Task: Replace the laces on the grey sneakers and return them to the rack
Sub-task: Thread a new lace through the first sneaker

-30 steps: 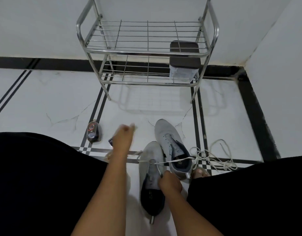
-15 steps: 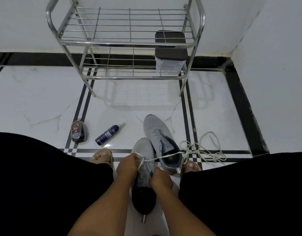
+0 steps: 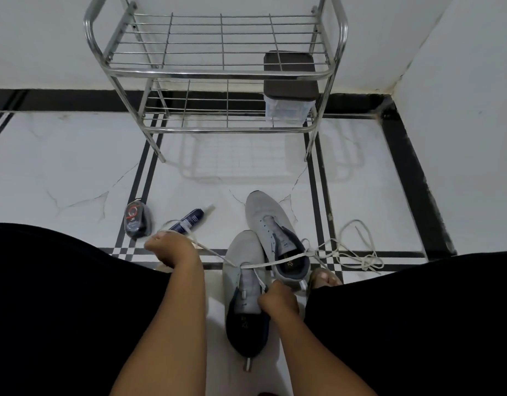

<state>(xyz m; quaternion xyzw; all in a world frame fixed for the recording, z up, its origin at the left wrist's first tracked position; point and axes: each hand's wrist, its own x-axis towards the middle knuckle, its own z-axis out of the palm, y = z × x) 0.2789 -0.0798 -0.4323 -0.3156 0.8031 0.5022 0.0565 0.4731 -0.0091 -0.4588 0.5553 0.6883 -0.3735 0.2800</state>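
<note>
Near sneaker (image 3: 245, 284) is lying at bottom centre, long axis running up-frame, toe away from the person, heel nearest. Second sneaker (image 3: 275, 238) is sitting just up-right of it, sides touching or nearly so, toe angled toward upper left.

Left hand (image 3: 172, 248) is sitting left of the near sneaker, fist curled around the lace (image 3: 275, 262), drawing it out to the left. That strand is running taut from the fist down-right to the lowest eyelets near the toe. The lace is then crossing the second sneaker's opening toward the right and ending in a loose tangle on the floor (image 3: 361, 181) at centre right.

Right hand (image 3: 278, 300) is resting at the near sneaker's right side by the tongue, fingers pressed together on a short lace end; exact pinch hard to make out.

Key relation: pull axis is running roughly crosswise to the shoe's long axis, with slack all on the right side. Left hand is nearer the free end, right hand nearer the eyelets. Judgement: lacing is only starting, bottom row only; second sneaker looks unlaced.

Rack (image 3: 218, 72) is standing at top centre, both shelves free of shoes, a lidded box (image 3: 289, 87) on the lower right.
</note>
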